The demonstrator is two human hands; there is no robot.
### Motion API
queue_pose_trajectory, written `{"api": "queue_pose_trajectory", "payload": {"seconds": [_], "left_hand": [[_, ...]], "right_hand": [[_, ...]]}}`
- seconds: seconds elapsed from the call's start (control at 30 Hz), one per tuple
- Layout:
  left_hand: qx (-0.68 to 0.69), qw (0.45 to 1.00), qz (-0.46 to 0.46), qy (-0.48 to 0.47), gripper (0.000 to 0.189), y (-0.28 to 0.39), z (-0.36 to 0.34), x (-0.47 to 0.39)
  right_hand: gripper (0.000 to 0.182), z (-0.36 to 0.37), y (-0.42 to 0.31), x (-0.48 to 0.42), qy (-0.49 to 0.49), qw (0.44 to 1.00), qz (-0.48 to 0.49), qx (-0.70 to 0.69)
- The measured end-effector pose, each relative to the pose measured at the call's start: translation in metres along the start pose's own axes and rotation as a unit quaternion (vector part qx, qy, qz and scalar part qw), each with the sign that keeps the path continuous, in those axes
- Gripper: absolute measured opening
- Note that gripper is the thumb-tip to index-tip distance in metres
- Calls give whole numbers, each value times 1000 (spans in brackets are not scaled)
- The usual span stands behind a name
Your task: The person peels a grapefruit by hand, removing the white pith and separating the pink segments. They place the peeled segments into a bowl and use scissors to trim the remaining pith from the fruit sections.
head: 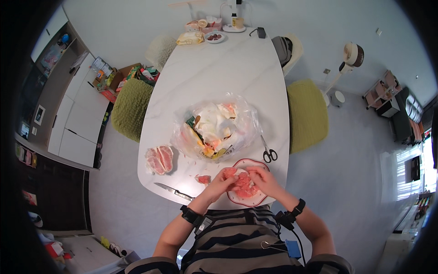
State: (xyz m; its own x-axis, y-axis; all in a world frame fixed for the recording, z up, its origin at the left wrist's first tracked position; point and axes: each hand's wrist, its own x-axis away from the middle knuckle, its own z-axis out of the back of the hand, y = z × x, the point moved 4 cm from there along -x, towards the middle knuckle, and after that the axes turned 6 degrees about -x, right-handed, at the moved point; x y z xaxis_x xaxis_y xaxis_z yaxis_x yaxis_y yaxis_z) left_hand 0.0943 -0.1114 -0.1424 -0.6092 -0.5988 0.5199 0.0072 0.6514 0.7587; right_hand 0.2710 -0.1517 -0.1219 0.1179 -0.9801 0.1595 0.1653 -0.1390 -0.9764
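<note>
My left hand [221, 185] and my right hand [265, 180] meet over a white plate with a scalloped red rim [248, 204]. Between their fingers is a pink pomelo segment [242, 174] with bits of pale membrane on it; the fingertips partly cover it. Peeled pink flesh [247, 192] lies on the plate just beneath. To the left of my left hand, a small pomelo piece [204, 179] rests on the table. Farther left sits a larger peeled pomelo chunk [159, 159], split along its middle.
A clear plastic bag [248, 120] of peels and scraps stands mid-table. Black-handled scissors [269, 154] lie at the right, and a knife [174, 191] near the front left edge. Green chairs [308, 116] flank the marble-look table [222, 65]. A bowl of dark round fruit [215, 37] is at the far end.
</note>
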Motion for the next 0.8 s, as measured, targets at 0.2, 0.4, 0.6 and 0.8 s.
{"api": "queue_pose_trajectory", "payload": {"seconds": [0.2,0.4,0.6,0.8], "left_hand": [[-42,997,-31,51,40,-1,19,14],[8,998,-39,57,39,-1,27,21],[44,998,-38,26,37,6,20,24],[4,999,-43,16,38,10,16,30]], "right_hand": [[33,8,54,9,55,991,-62,-103],[21,39,44,8,148,977,37,152],[21,82,77,-19,219,911,15,348],[34,85,89,-49,175,882,-124,419]]}}
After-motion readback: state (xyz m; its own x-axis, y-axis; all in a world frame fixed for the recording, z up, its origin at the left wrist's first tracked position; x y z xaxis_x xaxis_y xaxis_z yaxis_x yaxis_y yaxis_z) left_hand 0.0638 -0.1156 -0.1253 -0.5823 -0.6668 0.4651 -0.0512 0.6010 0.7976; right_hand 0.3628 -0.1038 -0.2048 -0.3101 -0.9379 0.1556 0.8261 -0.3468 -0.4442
